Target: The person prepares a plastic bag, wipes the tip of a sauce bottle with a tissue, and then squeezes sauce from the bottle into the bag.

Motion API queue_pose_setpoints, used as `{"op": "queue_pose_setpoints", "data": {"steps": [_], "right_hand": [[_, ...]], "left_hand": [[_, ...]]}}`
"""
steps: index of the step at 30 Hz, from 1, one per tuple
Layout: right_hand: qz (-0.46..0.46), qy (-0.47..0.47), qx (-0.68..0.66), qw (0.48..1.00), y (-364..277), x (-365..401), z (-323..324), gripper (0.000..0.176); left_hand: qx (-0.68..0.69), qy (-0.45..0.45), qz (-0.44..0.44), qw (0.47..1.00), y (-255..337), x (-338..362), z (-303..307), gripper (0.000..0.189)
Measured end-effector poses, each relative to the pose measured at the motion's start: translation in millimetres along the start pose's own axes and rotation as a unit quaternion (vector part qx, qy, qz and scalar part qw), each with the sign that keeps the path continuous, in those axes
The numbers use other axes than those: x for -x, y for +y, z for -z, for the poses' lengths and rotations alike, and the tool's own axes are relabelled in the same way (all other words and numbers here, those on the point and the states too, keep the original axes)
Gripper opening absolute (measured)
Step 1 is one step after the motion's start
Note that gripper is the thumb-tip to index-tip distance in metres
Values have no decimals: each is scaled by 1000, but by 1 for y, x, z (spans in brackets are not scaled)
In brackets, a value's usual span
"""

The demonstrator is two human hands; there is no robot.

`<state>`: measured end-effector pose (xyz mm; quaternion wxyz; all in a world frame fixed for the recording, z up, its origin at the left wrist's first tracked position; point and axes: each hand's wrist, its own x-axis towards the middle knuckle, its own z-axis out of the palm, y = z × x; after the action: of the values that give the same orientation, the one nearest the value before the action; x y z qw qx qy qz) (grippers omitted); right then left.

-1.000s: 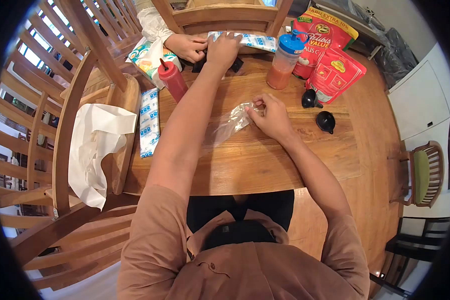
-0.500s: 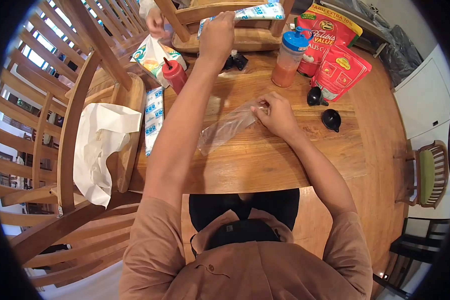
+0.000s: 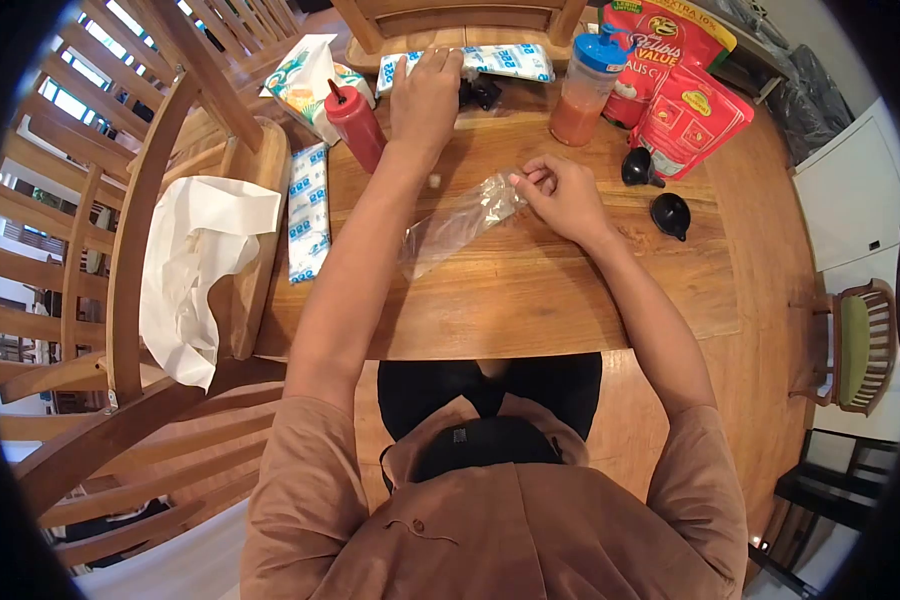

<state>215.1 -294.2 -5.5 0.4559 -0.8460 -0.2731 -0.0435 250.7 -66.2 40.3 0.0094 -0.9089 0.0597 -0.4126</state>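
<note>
The right hand pinches the upper end of a clear plastic bag between thumb and fingertips, with almost no gap between them; the bag stretches from that grip toward the left and nearer the body, slanting over the wooden table and passing just to the right of the left forearm. The left hand reaches to the table's far side, its fingers over the left part of a blue-and-white printed packet, most of which extends to the right of the hand; whether those fingers grip it or only rest there, I cannot tell. Dark objects sit just right of the left hand, and a red squeeze bottle stands just left of it, near a second blue-and-white packet. Beyond the right hand stands a blue-lidded shaker bottle with orange-red contents; two black funnels lie to its right, near a red pouch.
</note>
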Motion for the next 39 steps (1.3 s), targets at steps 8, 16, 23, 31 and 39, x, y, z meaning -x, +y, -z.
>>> {"op": "queue_pose_setpoints", "data": {"steps": [8, 16, 23, 31, 39], "right_hand": [[-17, -11, -2, 1000, -3, -2, 5, 37], [-10, 21, 19, 1000, -6, -3, 5, 36], [285, 218, 352, 865, -37, -16, 22, 50], [375, 122, 203, 896, -32, -12, 34, 35], [459, 71, 100, 880, -67, 0, 2, 37]], "left_hand": [[-8, 11, -11, 1000, -3, 10, -2, 27], [-3, -5, -9, 1000, 3, 24, 4, 29], [34, -6, -39, 999, 20, 41, 35, 29], [127, -46, -54, 989, 32, 79, 111, 42], [571, -296, 215, 735, 17, 124, 172, 94]]}}
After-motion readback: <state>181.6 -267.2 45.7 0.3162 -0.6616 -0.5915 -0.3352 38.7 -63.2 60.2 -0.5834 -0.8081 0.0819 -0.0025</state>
